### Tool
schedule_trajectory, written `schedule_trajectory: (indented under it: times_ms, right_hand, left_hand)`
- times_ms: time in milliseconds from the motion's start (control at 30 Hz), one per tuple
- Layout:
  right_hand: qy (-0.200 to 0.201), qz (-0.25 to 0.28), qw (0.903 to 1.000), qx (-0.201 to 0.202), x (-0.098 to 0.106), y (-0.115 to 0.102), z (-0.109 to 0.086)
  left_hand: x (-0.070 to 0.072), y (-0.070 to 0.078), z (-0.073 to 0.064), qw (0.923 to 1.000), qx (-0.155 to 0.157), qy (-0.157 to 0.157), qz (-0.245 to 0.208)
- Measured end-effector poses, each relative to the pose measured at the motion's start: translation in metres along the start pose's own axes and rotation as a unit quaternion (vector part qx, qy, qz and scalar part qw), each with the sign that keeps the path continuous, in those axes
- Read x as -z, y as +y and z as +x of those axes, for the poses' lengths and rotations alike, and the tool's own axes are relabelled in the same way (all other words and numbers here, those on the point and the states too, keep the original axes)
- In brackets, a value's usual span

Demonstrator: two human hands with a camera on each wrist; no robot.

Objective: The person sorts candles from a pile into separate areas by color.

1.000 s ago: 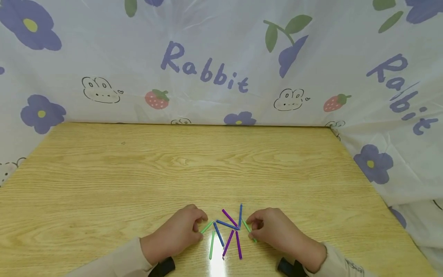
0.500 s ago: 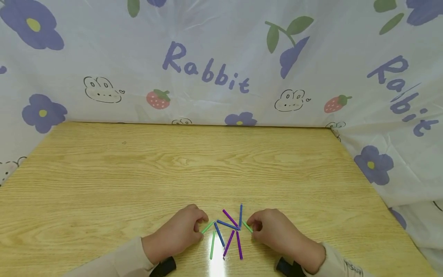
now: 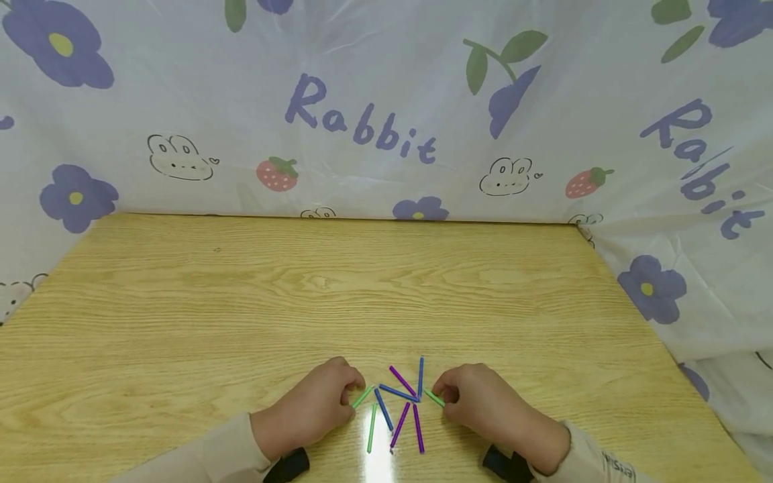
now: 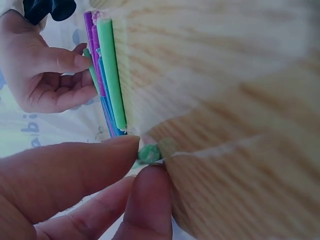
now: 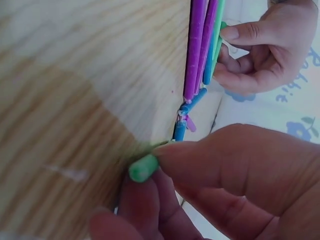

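In the head view my left hand point(image 3: 317, 406) is left of a small figure of thin coloured sticks, its thumb and finger pinching a slanting green stick point(image 3: 362, 397). The left wrist view shows the end of that green stick point(image 4: 149, 154) between the fingertips. My right hand point(image 3: 486, 408), on the other side, pinches another green stick point(image 3: 432, 396); its rounded end point(image 5: 143, 169) sticks out in the right wrist view. Between the hands lie a third green stick point(image 3: 372, 429), blue sticks point(image 3: 384, 410) and purple sticks point(image 3: 400, 426), some touching at their ends.
The wooden table point(image 3: 326, 288) reaches back to a white printed cloth point(image 3: 374, 181) hung behind it and along the sides. Light glares off the tabletop by the near sticks. Dark wrist devices point(image 3: 286, 465) sit below both hands.
The green stick in my right hand has turned: its near end has swung outward and it lies at a flatter slant. My left hand and the other sticks keep nearly the same places.
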State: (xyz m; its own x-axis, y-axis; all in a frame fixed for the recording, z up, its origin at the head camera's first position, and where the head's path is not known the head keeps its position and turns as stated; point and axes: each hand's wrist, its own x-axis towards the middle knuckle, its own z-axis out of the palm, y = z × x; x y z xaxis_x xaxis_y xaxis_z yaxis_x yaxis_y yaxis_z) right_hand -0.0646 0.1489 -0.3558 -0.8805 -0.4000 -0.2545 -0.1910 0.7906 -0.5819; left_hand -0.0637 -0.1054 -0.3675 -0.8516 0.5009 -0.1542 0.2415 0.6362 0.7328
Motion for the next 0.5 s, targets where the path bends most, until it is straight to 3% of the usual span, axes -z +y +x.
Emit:
schedule_trajectory:
  times_ms: [200,500]
  right_hand:
    - [-0.009,0.039,0.9992,-0.007,0.005,0.005,0.003]
    - [0.031,0.041,0.9986,0.011,0.021,0.006,0.007]
  left_hand:
    - [0.0,0.0,0.001,0.9999,-0.008,-0.002,0.008]
    - [0.001,0.001,0.0,0.9998,-0.016,0.003,0.013]
